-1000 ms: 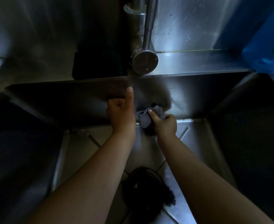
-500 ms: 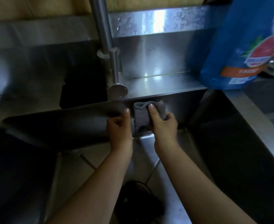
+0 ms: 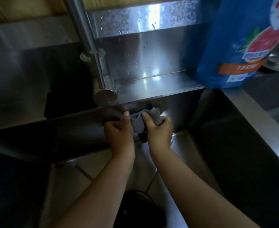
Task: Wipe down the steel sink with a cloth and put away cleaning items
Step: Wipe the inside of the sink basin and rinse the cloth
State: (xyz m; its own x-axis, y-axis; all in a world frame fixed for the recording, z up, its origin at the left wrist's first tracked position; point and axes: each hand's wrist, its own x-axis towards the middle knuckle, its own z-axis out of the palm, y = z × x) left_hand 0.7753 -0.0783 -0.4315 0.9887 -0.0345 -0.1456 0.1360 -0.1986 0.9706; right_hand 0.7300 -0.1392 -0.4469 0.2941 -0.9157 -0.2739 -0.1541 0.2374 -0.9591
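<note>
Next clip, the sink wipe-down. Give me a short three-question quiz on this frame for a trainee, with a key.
1. True or false: the right hand holds the grey cloth up on the ledge behind the sink.
2. Which stands at the sink's back right corner? A) a blue printed bag B) a green bucket C) a glass bottle
3. Fill in: the tap's spout end hangs nearer the ___ hand.
Key: 1 false, the cloth is down inside the basin, below the ledge. 2 A. 3 left: the spout end is above the left hand.
</note>
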